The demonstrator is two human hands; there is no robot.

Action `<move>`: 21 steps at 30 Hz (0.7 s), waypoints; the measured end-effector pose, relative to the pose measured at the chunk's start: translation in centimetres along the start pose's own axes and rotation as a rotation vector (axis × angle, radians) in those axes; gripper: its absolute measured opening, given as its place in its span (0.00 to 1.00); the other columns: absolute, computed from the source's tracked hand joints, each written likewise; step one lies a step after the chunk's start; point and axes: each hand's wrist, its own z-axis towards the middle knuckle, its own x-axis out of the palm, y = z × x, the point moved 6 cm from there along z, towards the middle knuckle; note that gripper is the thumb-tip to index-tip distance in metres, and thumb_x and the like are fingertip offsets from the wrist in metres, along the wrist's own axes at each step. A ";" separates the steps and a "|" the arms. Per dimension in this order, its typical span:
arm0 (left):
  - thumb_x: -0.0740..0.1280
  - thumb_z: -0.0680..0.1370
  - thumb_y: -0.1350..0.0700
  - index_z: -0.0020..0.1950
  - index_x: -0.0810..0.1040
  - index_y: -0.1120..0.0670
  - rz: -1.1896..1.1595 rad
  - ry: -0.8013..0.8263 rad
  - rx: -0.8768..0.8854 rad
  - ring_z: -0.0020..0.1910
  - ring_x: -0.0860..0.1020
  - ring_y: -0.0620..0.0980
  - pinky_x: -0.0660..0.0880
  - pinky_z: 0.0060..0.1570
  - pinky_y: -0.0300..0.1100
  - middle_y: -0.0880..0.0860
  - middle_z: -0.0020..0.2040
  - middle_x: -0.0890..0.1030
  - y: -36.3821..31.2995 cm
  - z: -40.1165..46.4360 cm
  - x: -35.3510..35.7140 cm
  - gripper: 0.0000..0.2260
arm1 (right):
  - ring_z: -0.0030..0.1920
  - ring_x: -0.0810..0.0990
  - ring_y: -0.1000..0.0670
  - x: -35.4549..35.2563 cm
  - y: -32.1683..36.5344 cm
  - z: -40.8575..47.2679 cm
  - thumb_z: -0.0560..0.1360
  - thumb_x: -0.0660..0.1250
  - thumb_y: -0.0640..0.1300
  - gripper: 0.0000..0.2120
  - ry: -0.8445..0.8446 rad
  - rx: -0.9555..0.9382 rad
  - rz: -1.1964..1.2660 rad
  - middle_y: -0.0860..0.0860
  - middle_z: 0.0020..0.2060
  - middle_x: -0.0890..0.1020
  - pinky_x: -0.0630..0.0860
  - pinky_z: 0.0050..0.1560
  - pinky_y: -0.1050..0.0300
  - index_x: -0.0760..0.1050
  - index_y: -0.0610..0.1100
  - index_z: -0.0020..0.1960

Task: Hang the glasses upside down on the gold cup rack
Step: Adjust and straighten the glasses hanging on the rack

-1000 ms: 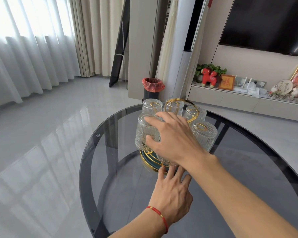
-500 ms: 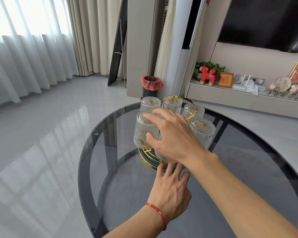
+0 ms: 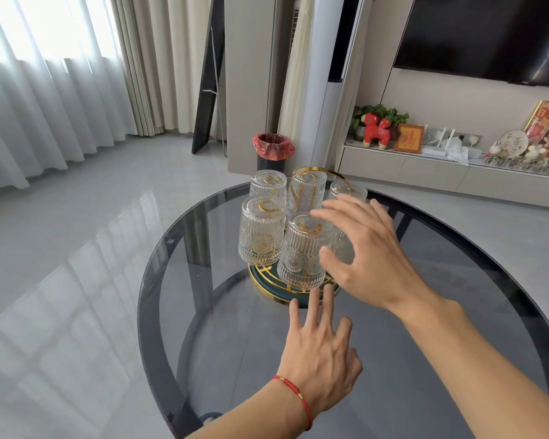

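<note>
Right hand [image 3: 366, 248] grip spread wide — thumb just beside the front glass [image 3: 303, 250], holding nothing. Left hand [image 3: 320, 353] flat, fingers apart, fingertips at the gold rack [image 3: 267, 282] base.

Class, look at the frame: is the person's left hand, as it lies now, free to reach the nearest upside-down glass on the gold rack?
Probably yes. The left hand lies open on the glass table, fingertips near the rack's base, just below the nearest glass. Nothing lies between; the right hand hovers beside that glass.
</note>
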 end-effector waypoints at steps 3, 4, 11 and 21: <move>0.58 0.79 0.45 0.57 0.75 0.55 0.018 0.018 -0.009 0.77 0.58 0.68 0.61 0.70 0.71 0.68 0.77 0.64 0.1 0.1 -0.1 0.16 | 0.81 0.61 0.51 0.9 0.5 -0.2 0.74 0.63 0.56 0.29 0.071 -0.043 -0.044 0.53 0.75 0.73 0.40 0.81 0.37 0.73 0.55 0.75; 0.58 0.79 0.45 0.58 0.75 0.55 0.023 0.023 -0.010 0.77 0.59 0.69 0.62 0.70 0.71 0.68 0.76 0.66 0.1 0.1 0.0 0.17 | 0.81 0.62 0.52 1.0 0.5 -0.3 0.74 0.62 0.57 0.29 0.072 -0.048 -0.049 0.54 0.75 0.74 0.39 0.81 0.37 0.73 0.56 0.74; 0.56 0.79 0.45 0.67 0.73 0.54 0.017 0.053 -0.010 0.76 0.58 0.68 0.58 0.72 0.71 0.65 0.76 0.65 0.2 0.2 0.3 0.22 | 0.74 0.72 0.54 0.7 0.8 -1.4 0.73 0.62 0.55 0.28 0.027 -0.075 -0.056 0.55 0.72 0.76 0.43 0.81 0.34 0.74 0.54 0.74; 0.57 0.78 0.46 0.78 0.63 0.55 -0.025 0.079 0.001 0.79 0.55 0.68 0.55 0.73 0.70 0.67 0.81 0.58 0.2 0.2 0.1 0.29 | 0.78 0.68 0.53 0.6 1.1 -2.4 0.72 0.62 0.52 0.32 0.050 -0.105 -0.079 0.53 0.75 0.74 0.46 0.80 0.33 0.72 0.54 0.76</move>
